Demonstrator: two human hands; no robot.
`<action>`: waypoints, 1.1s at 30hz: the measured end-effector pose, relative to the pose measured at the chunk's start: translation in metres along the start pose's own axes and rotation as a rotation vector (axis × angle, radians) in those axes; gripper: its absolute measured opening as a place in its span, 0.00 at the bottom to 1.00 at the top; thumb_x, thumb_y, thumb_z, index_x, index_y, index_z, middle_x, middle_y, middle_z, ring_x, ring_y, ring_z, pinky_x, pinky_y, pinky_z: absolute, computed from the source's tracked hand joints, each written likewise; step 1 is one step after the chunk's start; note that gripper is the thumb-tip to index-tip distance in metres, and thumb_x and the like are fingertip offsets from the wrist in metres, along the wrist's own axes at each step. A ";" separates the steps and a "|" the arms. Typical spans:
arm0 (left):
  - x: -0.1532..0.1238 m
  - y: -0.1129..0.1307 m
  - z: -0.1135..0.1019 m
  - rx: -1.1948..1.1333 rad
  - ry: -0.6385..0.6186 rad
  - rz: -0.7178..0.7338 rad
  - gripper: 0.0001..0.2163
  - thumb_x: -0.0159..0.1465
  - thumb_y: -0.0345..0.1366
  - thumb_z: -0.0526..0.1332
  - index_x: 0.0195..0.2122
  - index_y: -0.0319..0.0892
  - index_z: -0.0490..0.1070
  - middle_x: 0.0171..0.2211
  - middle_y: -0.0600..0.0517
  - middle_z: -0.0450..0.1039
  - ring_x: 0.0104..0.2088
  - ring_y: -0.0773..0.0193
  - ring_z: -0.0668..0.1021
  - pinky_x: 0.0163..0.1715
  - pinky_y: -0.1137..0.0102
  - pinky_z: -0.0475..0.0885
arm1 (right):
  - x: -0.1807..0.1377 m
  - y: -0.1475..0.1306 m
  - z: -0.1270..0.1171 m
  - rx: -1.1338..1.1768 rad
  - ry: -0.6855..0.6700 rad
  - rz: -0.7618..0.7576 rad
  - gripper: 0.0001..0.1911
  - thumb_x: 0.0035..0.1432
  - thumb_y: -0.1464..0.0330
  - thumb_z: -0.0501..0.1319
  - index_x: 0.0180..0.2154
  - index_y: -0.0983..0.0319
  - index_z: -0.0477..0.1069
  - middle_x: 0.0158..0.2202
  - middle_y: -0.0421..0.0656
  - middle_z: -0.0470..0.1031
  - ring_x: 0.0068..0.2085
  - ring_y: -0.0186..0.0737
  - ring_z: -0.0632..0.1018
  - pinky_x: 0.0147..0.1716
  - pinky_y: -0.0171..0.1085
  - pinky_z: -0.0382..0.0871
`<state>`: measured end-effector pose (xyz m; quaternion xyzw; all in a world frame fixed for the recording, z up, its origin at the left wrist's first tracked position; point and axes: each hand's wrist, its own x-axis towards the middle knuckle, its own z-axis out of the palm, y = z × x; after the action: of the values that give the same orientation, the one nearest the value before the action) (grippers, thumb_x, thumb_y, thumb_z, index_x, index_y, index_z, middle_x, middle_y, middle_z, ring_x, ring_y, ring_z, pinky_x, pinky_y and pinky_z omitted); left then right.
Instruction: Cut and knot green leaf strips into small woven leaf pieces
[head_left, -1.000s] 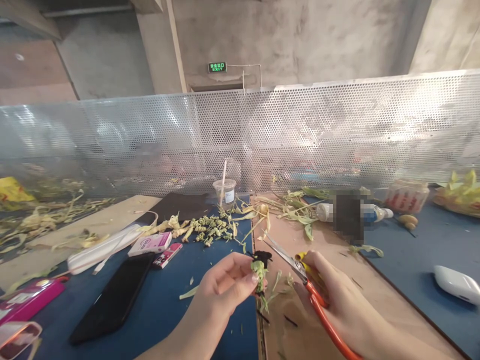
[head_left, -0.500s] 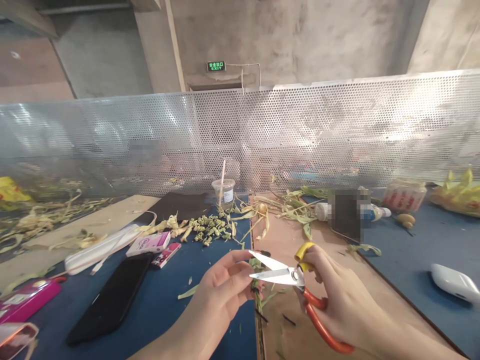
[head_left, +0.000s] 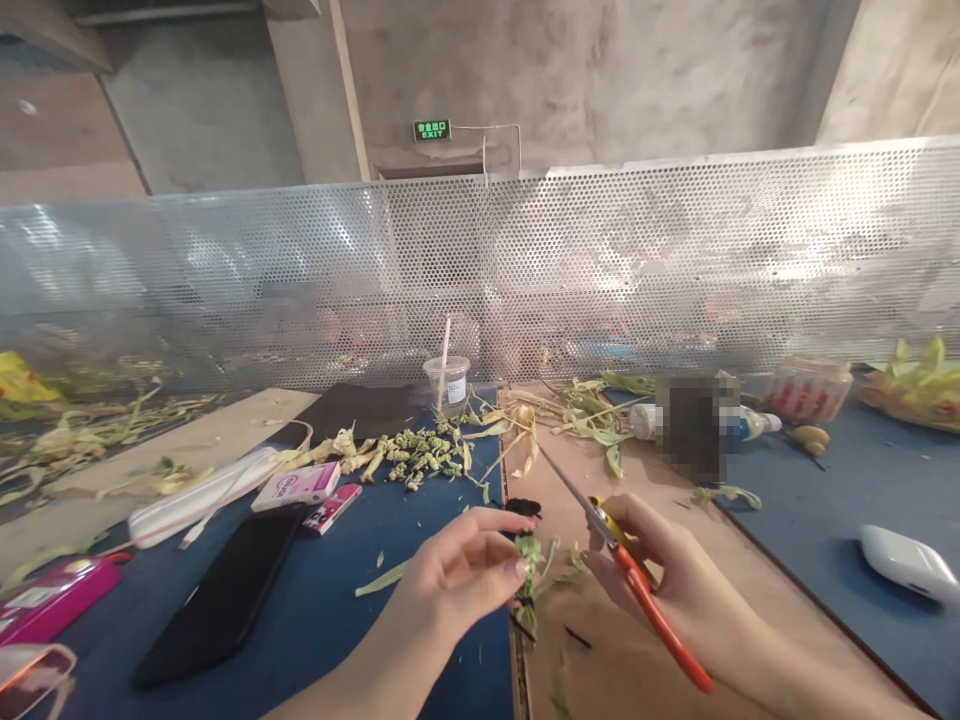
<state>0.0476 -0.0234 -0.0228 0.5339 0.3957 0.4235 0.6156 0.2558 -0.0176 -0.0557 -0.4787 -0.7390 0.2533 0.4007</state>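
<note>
My left hand [head_left: 457, 580] pinches a small green plant bud [head_left: 529, 560] between thumb and fingers, low in the middle of the view. A dark tuft [head_left: 523, 507] sits just above the bud. My right hand [head_left: 667, 580] grips orange-handled scissors [head_left: 637, 585], their blades closed and pointing up and away to the left, just right of the bud. A pile of trimmed green buds [head_left: 420, 455] lies further back on the blue mat [head_left: 330, 610].
A black phone [head_left: 225, 595], pink boxes [head_left: 296, 487], a white case [head_left: 202, 495] and a pink case [head_left: 52, 598] lie to the left. A plastic cup with a straw [head_left: 448, 380] stands by the perforated metal screen [head_left: 480, 270]. Brown board [head_left: 757, 590], leaves, bottle and white case [head_left: 907, 565] lie right.
The scissors, open at the bud half a second ago, are now closed and swung away to the right. My left hand still holds the bud, slightly lower.
</note>
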 end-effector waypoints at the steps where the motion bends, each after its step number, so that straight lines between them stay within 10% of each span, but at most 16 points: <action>1: -0.001 0.000 0.001 0.057 -0.014 -0.011 0.10 0.55 0.37 0.62 0.38 0.44 0.72 0.29 0.54 0.68 0.33 0.66 0.70 0.36 0.71 0.63 | 0.000 -0.005 0.001 0.114 -0.027 0.038 0.06 0.53 0.66 0.57 0.32 0.60 0.59 0.27 0.37 0.64 0.27 0.32 0.67 0.25 0.31 0.64; 8: 0.002 -0.008 0.003 0.160 -0.133 -0.052 0.12 0.54 0.40 0.62 0.40 0.45 0.72 0.32 0.52 0.73 0.36 0.61 0.73 0.40 0.67 0.64 | -0.003 -0.017 0.012 0.507 -0.124 0.116 0.10 0.53 0.62 0.59 0.34 0.62 0.63 0.30 0.38 0.67 0.28 0.31 0.68 0.28 0.31 0.65; 33: 0.006 -0.001 0.001 0.286 -0.166 -0.105 0.11 0.56 0.43 0.60 0.37 0.42 0.71 0.33 0.52 0.73 0.37 0.62 0.72 0.39 0.69 0.63 | -0.005 -0.026 0.015 0.654 -0.123 0.221 0.14 0.46 0.65 0.64 0.30 0.61 0.60 0.27 0.35 0.65 0.25 0.28 0.66 0.27 0.31 0.65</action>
<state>0.0502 -0.0185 -0.0240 0.6277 0.4273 0.2844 0.5853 0.2311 -0.0331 -0.0458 -0.3859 -0.5853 0.5468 0.4577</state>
